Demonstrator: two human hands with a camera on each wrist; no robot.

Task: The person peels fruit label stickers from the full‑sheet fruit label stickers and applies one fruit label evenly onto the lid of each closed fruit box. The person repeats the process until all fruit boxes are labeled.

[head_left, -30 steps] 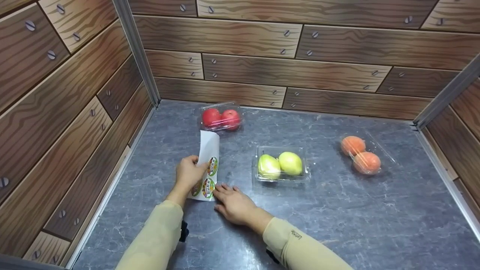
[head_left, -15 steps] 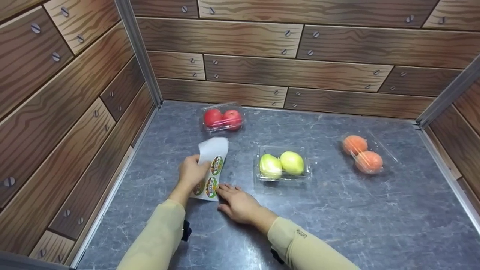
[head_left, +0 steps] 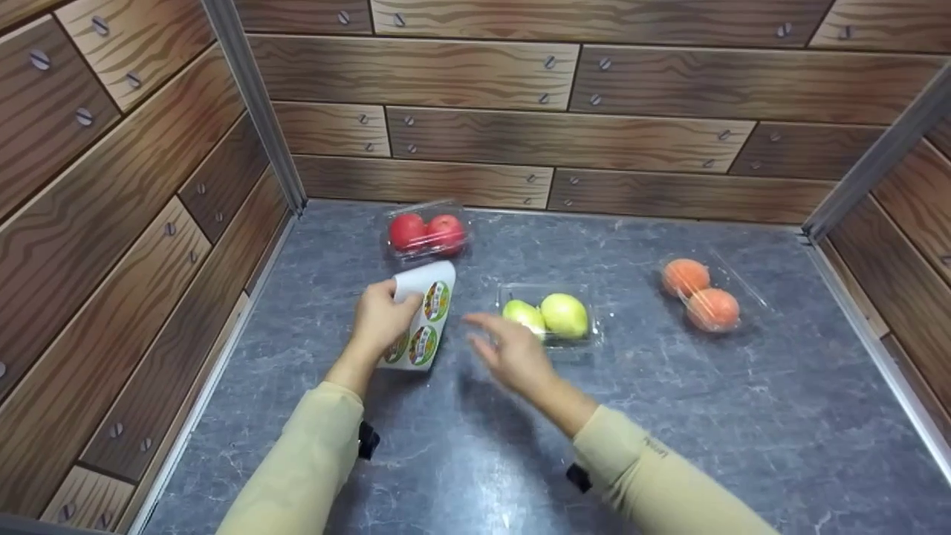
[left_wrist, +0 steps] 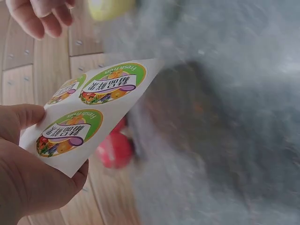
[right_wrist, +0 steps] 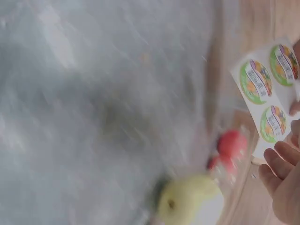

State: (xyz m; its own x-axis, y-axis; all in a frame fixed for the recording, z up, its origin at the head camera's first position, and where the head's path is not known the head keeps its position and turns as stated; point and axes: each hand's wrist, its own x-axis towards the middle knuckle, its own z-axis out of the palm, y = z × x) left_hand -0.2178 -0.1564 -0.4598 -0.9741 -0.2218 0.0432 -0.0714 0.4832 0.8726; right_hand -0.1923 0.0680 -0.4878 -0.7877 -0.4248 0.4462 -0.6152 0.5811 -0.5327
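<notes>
In the head view my left hand (head_left: 379,319) pinches a white sheet of round stickers (head_left: 429,323) between thumb and fingers. The sheet is lifted at a tilt over the table and its upper end curls back. In the left wrist view the stickers (left_wrist: 115,83) show a fruit picture, a green border and the words "Fresh fruit". My right hand (head_left: 516,353) holds nothing, its fingers loosely bent, a little right of the sheet. It overlaps the near left corner of a clear plastic box with two yellow-green pears (head_left: 565,316).
Behind the sheet, a clear box (head_left: 427,253) holds two red fruits (head_left: 446,234) near the back wall. Two orange fruits (head_left: 713,308) sit in another clear box (head_left: 747,286) to the right. Wood-patterned walls (head_left: 475,134) enclose the grey marbled table (head_left: 475,461).
My left hand has raised the sticker sheet off the table and tilted it. My right hand has left the sheet's lower edge and moved up and right toward the pears.
</notes>
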